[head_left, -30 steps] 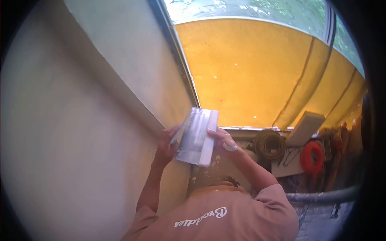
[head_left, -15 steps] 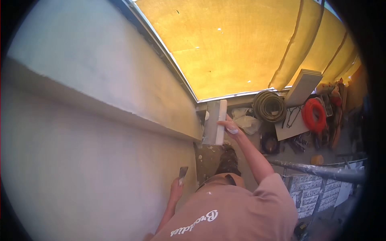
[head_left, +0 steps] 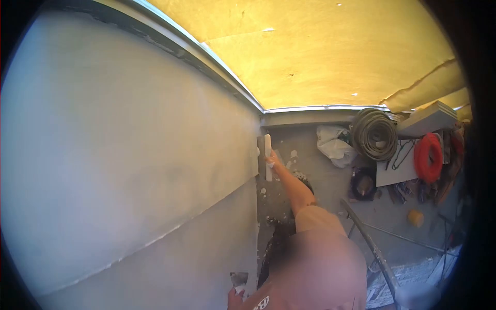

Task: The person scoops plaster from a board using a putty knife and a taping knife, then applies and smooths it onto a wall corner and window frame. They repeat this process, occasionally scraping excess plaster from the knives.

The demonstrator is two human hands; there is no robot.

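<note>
My right hand (head_left: 272, 159) is closed round the pale handle of a wide trowel (head_left: 267, 142). The trowel is seen almost edge-on, with its grey blade close beside the wall (head_left: 144, 139) near the corner; whether it touches cannot be told. Low in the view, my left hand (head_left: 235, 299) grips a small putty knife (head_left: 239, 279), its metal blade pointing up, near the lower part of the wall.
Yellow sheeting (head_left: 320, 57) covers the opening ahead. On the floor to the right are a white bag (head_left: 335, 146), a coiled hose (head_left: 374, 135), a red coil (head_left: 428, 158), stacked boards (head_left: 426, 121) and a yellow roll (head_left: 415, 218). A metal rail (head_left: 373, 245) stands lower right.
My right hand has brought the trowel left to the wall and turned it more edge-on. My left hand with the putty knife sits lower in view. The camera view has shifted and turned.
</note>
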